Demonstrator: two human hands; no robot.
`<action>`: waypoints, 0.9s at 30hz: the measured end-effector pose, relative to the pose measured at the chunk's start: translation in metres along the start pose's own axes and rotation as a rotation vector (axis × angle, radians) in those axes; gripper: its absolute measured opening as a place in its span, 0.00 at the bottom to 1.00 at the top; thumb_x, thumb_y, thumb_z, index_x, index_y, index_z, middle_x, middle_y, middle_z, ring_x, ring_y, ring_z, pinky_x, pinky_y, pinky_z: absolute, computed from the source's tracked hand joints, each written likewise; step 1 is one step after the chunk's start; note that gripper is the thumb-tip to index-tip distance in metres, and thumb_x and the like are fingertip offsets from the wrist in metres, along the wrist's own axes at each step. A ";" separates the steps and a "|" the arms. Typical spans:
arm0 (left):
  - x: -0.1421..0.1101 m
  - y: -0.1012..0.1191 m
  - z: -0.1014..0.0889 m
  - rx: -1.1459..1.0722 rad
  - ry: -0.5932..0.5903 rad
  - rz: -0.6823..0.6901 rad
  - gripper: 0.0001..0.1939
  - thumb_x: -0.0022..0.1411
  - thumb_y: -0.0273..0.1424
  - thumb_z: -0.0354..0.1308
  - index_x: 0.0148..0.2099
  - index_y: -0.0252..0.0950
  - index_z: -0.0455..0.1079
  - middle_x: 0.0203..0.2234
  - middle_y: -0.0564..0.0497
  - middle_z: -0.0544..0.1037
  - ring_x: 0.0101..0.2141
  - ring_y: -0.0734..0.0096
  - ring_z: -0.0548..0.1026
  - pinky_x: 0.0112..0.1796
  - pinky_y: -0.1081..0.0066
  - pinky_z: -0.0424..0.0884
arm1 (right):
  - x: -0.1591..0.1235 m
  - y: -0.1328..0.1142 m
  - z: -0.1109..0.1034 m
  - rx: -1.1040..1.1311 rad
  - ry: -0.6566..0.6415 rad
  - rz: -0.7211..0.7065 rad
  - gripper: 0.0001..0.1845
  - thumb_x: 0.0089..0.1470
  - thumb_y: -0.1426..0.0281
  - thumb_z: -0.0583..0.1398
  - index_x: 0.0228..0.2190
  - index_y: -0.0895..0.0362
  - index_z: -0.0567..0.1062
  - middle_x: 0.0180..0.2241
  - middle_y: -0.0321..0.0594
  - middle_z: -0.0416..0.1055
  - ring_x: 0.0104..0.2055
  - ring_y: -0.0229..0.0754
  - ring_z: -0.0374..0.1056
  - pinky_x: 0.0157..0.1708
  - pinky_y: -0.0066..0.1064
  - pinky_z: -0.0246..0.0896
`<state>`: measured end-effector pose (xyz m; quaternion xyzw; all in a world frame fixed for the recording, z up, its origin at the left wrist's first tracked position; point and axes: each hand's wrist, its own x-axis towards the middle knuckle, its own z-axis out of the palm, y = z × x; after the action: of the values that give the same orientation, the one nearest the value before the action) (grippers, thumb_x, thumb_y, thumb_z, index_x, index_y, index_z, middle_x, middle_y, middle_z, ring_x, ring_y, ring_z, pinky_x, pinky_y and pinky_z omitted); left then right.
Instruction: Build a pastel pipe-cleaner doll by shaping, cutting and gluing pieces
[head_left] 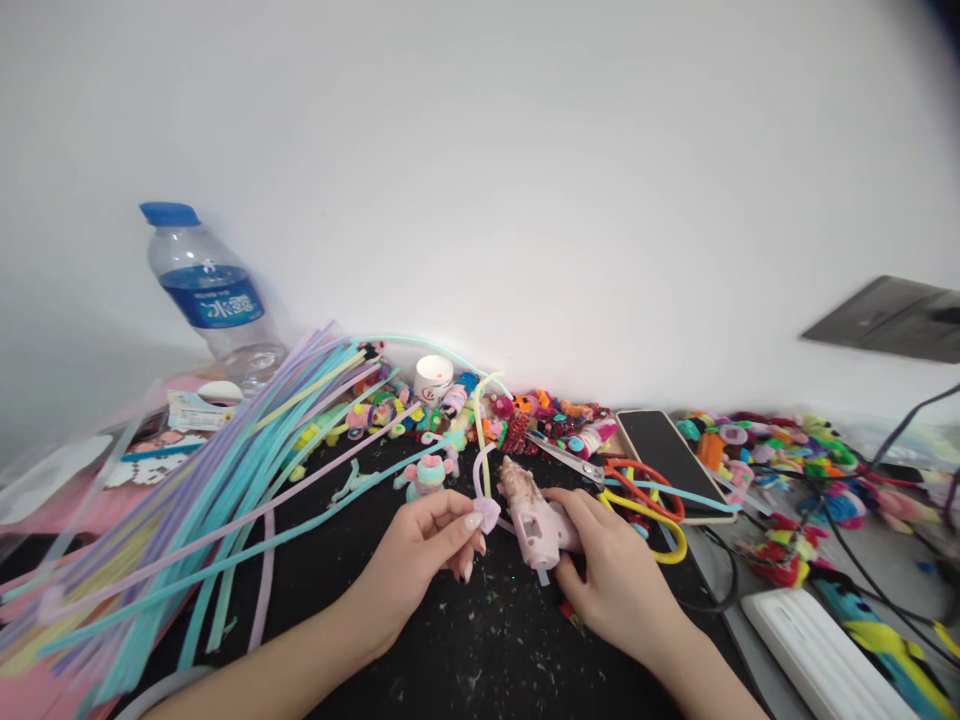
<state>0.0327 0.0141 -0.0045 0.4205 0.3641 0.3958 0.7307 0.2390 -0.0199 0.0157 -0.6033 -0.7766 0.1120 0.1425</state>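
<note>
My left hand (442, 545) pinches a small folded lilac pipe-cleaner piece (487, 515) between thumb and fingertips. A curved lilac stem and a pale yellow pipe cleaner (481, 430) rise just behind that piece. In my right hand (600, 565) is a pink hot glue gun (541, 535), its stained brown nozzle end pointing away toward the wall. A clear stub shows at the gun's near end. Beyond the right hand lie scissors (645, 480) with red and yellow handles. A small pink and teal pipe-cleaner figure (427, 476) sits behind my left hand.
A large bundle of pastel pipe cleaners (277, 450) spreads across the left. Behind it leans a water bottle (210, 285). Colourful pipe-cleaner figures line the wall, with a white paper cup (433, 378) among them. Rightward are a phone (660, 450), cables and a white power strip (817, 650).
</note>
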 end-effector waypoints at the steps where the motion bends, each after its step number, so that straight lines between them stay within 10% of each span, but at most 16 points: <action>1: 0.000 0.000 0.000 0.011 0.003 0.008 0.09 0.55 0.34 0.58 0.31 0.32 0.70 0.19 0.54 0.70 0.18 0.79 0.64 0.21 0.77 0.59 | -0.001 0.000 0.001 -0.011 0.006 0.000 0.28 0.41 0.80 0.52 0.47 0.57 0.62 0.42 0.45 0.66 0.43 0.49 0.62 0.42 0.39 0.58; 12: -0.005 0.012 0.005 0.162 0.081 0.108 0.09 0.54 0.33 0.58 0.26 0.33 0.68 0.17 0.56 0.70 0.16 0.79 0.63 0.22 0.76 0.60 | 0.013 -0.008 -0.010 0.126 0.269 -0.032 0.14 0.49 0.77 0.53 0.40 0.56 0.68 0.40 0.45 0.64 0.45 0.48 0.60 0.45 0.40 0.57; 27: -0.008 0.007 0.004 0.311 0.073 0.191 0.08 0.57 0.31 0.54 0.28 0.34 0.67 0.19 0.56 0.69 0.17 0.79 0.64 0.22 0.76 0.62 | 0.150 -0.048 0.004 0.114 0.272 0.049 0.05 0.46 0.74 0.56 0.25 0.58 0.72 0.29 0.42 0.71 0.35 0.43 0.66 0.37 0.32 0.58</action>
<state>0.0306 0.0083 0.0051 0.5464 0.4058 0.4172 0.6022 0.1596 0.1139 0.0419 -0.6225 -0.7276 0.0766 0.2780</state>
